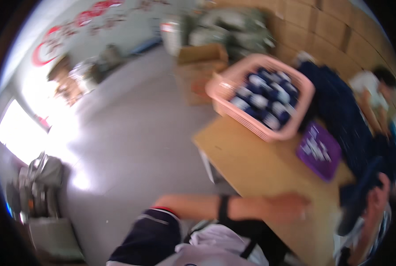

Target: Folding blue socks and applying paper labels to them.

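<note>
The pink basket [246,124] at 2 o'clock is plastic, a bit shiny, and its bundles [260,101] look like soft cloth. The purple tray [325,170] at 3 o'clock is smooth plastic. At 4 o'clock, the worktop [255,162] looks like smooth wood and the dark piece [356,205] like dull cloth.

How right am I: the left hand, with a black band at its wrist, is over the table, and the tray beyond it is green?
Only the colour is wrong: the head view shows that the tray is purple, not green. The left hand, with a black band at its wrist, is over the table.
</note>
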Action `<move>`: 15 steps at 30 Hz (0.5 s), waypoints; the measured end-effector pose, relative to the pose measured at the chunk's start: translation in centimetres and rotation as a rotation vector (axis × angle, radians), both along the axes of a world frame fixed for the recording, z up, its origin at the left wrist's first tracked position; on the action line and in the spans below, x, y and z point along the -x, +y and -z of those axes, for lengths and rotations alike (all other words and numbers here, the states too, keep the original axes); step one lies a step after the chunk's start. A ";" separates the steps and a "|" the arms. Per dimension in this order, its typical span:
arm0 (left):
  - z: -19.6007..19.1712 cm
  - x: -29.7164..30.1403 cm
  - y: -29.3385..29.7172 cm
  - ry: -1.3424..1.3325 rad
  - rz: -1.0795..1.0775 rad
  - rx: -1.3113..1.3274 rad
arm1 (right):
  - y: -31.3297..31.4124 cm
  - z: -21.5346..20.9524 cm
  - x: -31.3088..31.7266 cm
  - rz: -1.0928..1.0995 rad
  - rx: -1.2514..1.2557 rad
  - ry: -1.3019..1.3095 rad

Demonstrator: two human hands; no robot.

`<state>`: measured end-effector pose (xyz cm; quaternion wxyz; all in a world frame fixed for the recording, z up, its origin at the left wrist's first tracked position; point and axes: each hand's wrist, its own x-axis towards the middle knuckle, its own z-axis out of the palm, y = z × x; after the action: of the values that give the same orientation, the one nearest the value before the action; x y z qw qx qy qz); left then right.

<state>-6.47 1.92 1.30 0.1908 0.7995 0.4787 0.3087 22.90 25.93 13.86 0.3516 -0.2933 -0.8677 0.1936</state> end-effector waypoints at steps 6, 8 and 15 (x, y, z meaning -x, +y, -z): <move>-4.1 -1.3 5.5 0.089 -0.060 -0.206 | -10.4 9.2 2.6 0.134 0.833 -0.053; -2.2 -3.3 7.0 0.139 0.116 -0.172 | -11.0 9.5 2.8 0.186 0.859 -0.060; 2.1 -4.4 9.7 0.148 0.376 -0.166 | -10.6 8.8 0.5 0.082 0.745 -0.370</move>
<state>-2.09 11.63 -0.84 0.1425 0.9082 0.3069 0.2465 22.37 15.32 5.10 0.0670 -0.4648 -0.7743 0.4243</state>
